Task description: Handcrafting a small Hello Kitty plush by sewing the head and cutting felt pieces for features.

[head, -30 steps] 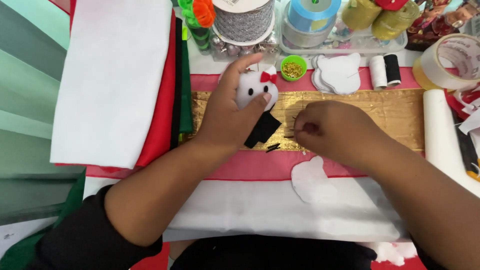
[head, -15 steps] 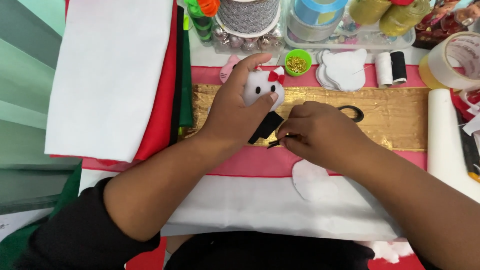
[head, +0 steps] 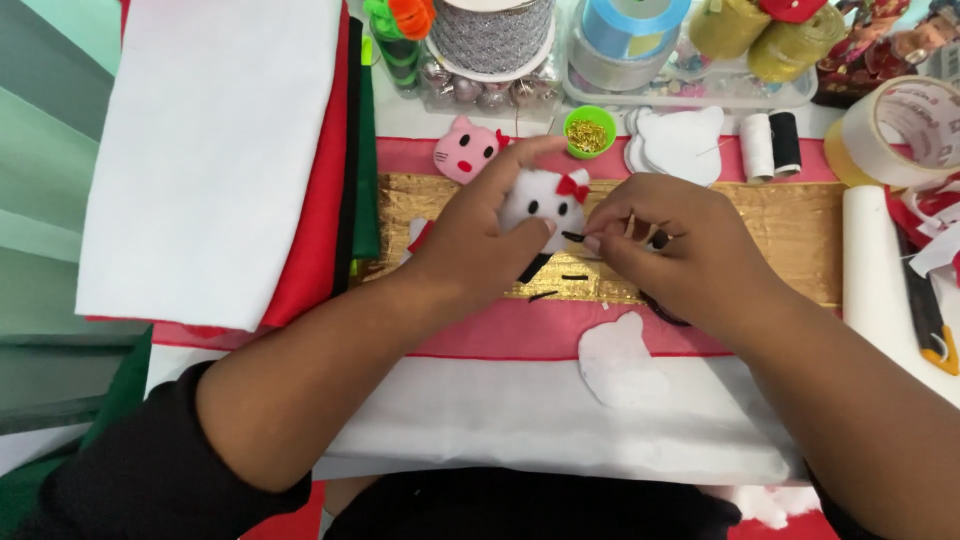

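The left hand grips a white cat head, soft and puffy, with 2 black eyes and a red bow by 1 ear. Its fingers curl over the top and its thumb presses from below, so the head sits raised just above the gold strip. The right hand is pinched shut on a thin black strip, whose tip touches the head's cheek. 2 more black strips lie loose on the gold under the head, beside a larger black felt piece half hidden by the left thumb.

The gold strip is shiny and creased, laid across pink felt, which lies on a white sheet. A flat white cat-shaped cutout rests on the pink and white just below the right wrist. A pink cat head sits near the left fingertips. A small green cup of gold beads stands just behind the white head, next to a stack of white cutouts. A white spool and a black spool stand side by side to the right, near a tape roll. Folded white felt over red felt lies at the left. Ribbon reels crowd the far edge.
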